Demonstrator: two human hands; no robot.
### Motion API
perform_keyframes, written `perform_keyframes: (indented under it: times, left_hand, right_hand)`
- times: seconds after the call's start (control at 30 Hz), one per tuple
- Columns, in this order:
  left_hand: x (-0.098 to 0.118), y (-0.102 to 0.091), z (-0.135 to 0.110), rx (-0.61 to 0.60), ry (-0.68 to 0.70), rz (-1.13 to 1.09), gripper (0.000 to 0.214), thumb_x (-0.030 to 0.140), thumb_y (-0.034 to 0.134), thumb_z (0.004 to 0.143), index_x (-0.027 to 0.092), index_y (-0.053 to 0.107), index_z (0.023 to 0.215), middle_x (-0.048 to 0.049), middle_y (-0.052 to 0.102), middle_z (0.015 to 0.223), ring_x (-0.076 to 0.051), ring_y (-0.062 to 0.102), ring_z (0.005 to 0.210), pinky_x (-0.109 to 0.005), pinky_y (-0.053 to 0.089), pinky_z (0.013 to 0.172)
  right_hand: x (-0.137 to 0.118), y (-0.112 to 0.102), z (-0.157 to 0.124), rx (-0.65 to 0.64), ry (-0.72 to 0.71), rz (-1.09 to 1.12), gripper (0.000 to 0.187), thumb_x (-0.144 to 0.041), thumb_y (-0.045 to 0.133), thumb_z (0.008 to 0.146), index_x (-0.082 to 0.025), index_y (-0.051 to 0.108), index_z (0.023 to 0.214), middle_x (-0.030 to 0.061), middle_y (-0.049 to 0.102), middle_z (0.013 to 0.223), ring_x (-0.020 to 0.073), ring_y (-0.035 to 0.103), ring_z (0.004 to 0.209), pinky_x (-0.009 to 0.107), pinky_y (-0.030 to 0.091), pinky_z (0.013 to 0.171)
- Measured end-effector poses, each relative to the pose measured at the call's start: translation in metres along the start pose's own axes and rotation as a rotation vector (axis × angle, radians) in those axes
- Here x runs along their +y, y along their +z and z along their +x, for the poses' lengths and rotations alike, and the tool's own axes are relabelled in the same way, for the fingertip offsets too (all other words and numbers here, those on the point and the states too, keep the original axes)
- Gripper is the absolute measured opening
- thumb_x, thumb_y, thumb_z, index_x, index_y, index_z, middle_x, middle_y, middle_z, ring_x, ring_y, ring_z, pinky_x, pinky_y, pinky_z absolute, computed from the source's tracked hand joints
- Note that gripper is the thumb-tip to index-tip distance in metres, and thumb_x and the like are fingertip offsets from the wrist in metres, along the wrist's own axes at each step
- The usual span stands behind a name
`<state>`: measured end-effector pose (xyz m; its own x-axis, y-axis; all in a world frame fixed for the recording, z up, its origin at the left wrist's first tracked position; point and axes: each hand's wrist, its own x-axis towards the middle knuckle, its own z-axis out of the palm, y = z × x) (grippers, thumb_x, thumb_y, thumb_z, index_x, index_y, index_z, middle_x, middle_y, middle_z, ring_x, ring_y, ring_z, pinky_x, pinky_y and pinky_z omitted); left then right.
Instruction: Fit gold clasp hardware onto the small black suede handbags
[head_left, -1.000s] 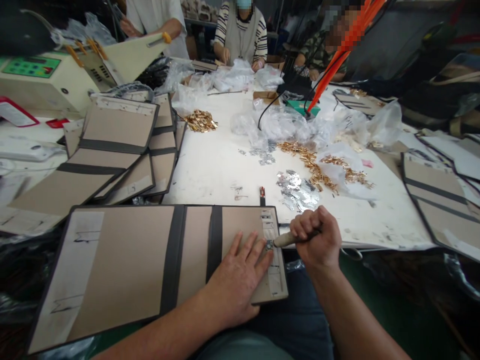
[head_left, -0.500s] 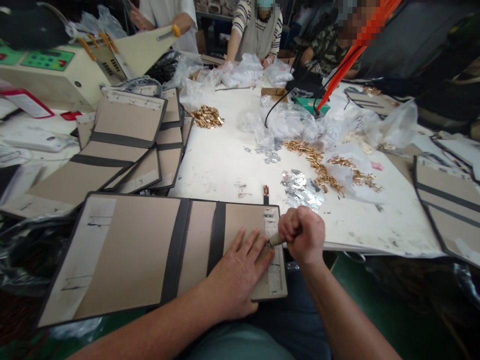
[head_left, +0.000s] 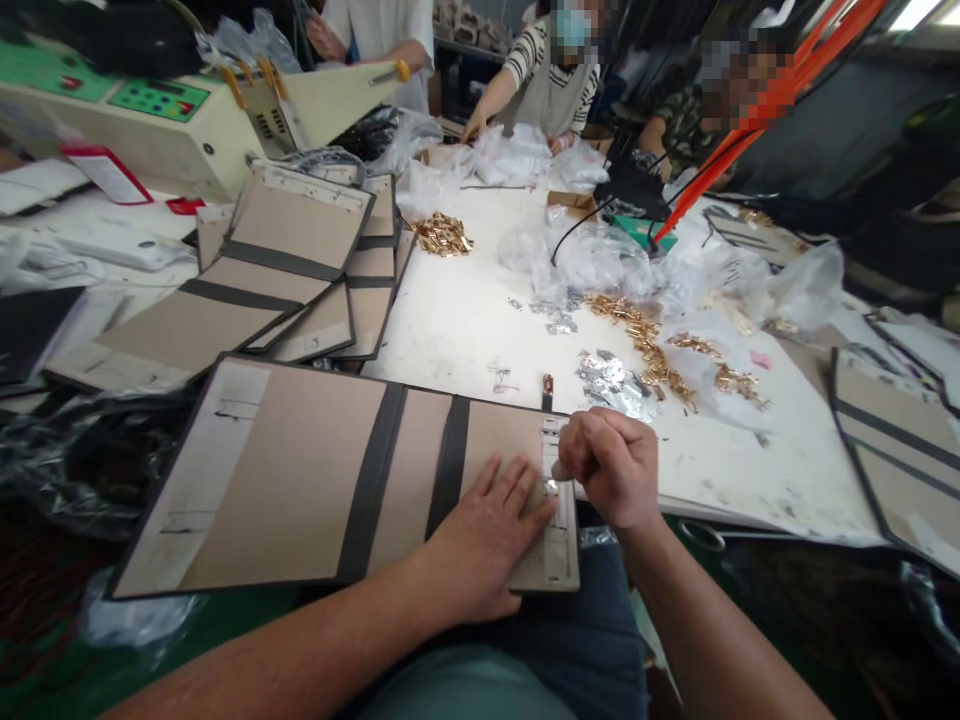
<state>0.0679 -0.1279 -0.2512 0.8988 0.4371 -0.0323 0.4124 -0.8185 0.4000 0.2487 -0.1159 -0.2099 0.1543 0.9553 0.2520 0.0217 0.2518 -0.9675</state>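
An opened beige board folder cover [head_left: 307, 470] with dark spine bands lies in front of me, overhanging the table's near edge. My left hand [head_left: 491, 535] is flat on its right panel, fingers spread, fingertips beside a pale strip along the right edge. Over that strip my right hand [head_left: 611, 465] is closed in a fist. A short pale greyish tip [head_left: 559, 471] juts from it; whether this is a tool or a covered finger I cannot tell. Just below the tip, a small shiny metal plate [head_left: 551, 487] sits on the strip. A dark tab [head_left: 547, 394] sticks out at the top edge.
Similar covers [head_left: 289, 215] are piled at the left, near a cream machine [head_left: 217, 135]. Silvery plates [head_left: 611, 380] and gold-coloured metal pieces [head_left: 660, 360] lie in heaps on the white table [head_left: 450, 310]. An orange lamp arm [head_left: 705, 185] rises behind plastic bags. Co-workers are across the table.
The view has shifted, so the table appears further right. My right fist has tilted and its pale tip now shows shorter, just above the metal plate. My left hand still presses the cover.
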Motion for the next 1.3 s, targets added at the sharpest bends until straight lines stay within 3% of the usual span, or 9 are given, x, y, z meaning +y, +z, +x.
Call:
perform_keyframes:
  times: [0.2, 0.47, 0.6, 0.73, 0.83, 0.93, 1.07, 1.2, 1.3]
  left_hand:
    - [-0.002, 0.001, -0.001, 0.044, 0.001, -0.026, 0.114, 0.044, 0.088, 0.061, 0.017, 0.034, 0.157, -0.0237, 0.017, 0.171, -0.04, 0.007, 0.16, -0.056, -0.004, 0.128]
    - [-0.006, 0.009, -0.002, 0.05, -0.001, -0.034, 0.112, 0.046, 0.087, 0.064, 0.017, 0.032, 0.157, -0.0243, 0.02, 0.17, -0.041, 0.007, 0.159, -0.058, -0.005, 0.128]
    - [-0.006, 0.01, -0.002, 0.036, 0.0, -0.039, 0.106, 0.046, 0.084, 0.068, 0.019, 0.034, 0.157, -0.0229, 0.024, 0.169, -0.041, 0.01, 0.159, -0.058, -0.003, 0.128]
    - [-0.004, 0.009, -0.003, 0.034, -0.018, -0.021, 0.109, 0.045, 0.087, 0.066, 0.019, 0.034, 0.157, -0.0224, 0.026, 0.168, -0.041, 0.009, 0.159, -0.058, -0.004, 0.128]
    - [-0.001, 0.006, -0.005, 0.034, -0.021, -0.012, 0.104, 0.044, 0.084, 0.069, 0.018, 0.035, 0.157, -0.0221, 0.027, 0.168, -0.04, 0.009, 0.16, -0.059, -0.003, 0.128]
    - [0.003, 0.005, -0.01, 0.047, -0.032, -0.008, 0.098, 0.042, 0.083, 0.071, 0.018, 0.039, 0.156, -0.0206, 0.03, 0.168, -0.039, 0.013, 0.159, -0.06, 0.002, 0.129]
    - [0.012, 0.005, -0.018, 0.088, 0.0, 0.001, 0.078, 0.042, 0.077, 0.082, 0.018, 0.049, 0.151, -0.0178, 0.039, 0.164, -0.042, 0.026, 0.155, -0.066, 0.013, 0.127]
    - [0.024, -0.026, -0.032, 0.259, 0.018, -0.127, 0.054, 0.024, 0.06, 0.094, 0.021, 0.056, 0.147, -0.012, 0.055, 0.154, -0.035, 0.049, 0.144, -0.056, 0.038, 0.122]
    - [0.038, -0.079, -0.053, 0.46, -0.07, -0.484, 0.043, 0.025, 0.053, 0.1, 0.025, 0.064, 0.141, -0.0065, 0.067, 0.141, -0.03, 0.061, 0.133, -0.045, 0.046, 0.117]
  right_hand:
    - [-0.006, 0.007, 0.007, -0.219, 0.065, -0.261, 0.05, -0.039, 0.058, 0.098, -0.022, 0.047, 0.052, -0.0026, 0.046, 0.05, 0.0117, 0.042, 0.048, 0.028, 0.035, 0.05]
    - [-0.006, -0.005, 0.001, -0.063, -0.1, 0.031, 0.05, -0.04, 0.058, 0.1, -0.022, 0.05, 0.054, -0.0019, 0.047, 0.049, 0.0125, 0.044, 0.046, 0.029, 0.039, 0.048]
    - [-0.002, -0.002, -0.006, -0.007, -0.076, 0.065, 0.045, -0.033, 0.06, 0.098, -0.021, 0.051, 0.056, -0.0022, 0.046, 0.049, 0.0127, 0.045, 0.046, 0.028, 0.036, 0.046]
    - [0.001, 0.0, -0.005, 0.045, -0.125, 0.11, 0.048, -0.041, 0.061, 0.097, -0.023, 0.048, 0.054, -0.003, 0.045, 0.048, 0.0125, 0.042, 0.044, 0.029, 0.037, 0.046]
    - [0.003, -0.005, -0.007, 0.067, -0.031, 0.028, 0.048, -0.042, 0.06, 0.098, -0.023, 0.048, 0.055, -0.0028, 0.045, 0.047, 0.0123, 0.042, 0.044, 0.028, 0.035, 0.045]
    - [-0.004, -0.021, -0.029, 0.094, 0.071, -0.06, 0.048, -0.047, 0.063, 0.096, -0.022, 0.049, 0.056, -0.002, 0.047, 0.049, 0.0126, 0.044, 0.046, 0.027, 0.036, 0.047]
    - [-0.014, -0.045, -0.1, 0.195, 0.29, -0.103, 0.053, -0.059, 0.062, 0.093, -0.022, 0.049, 0.058, -0.0023, 0.047, 0.051, 0.0116, 0.041, 0.045, 0.026, 0.034, 0.045]
    - [-0.006, -0.048, -0.16, 0.368, 0.552, -0.14, 0.057, -0.071, 0.066, 0.085, -0.021, 0.049, 0.063, -0.0041, 0.045, 0.05, 0.0107, 0.039, 0.044, 0.024, 0.03, 0.043]
    - [-0.014, -0.038, -0.159, 0.426, 0.536, -0.175, 0.057, -0.074, 0.065, 0.083, -0.021, 0.053, 0.067, -0.0051, 0.044, 0.049, 0.0115, 0.038, 0.042, 0.024, 0.03, 0.041]
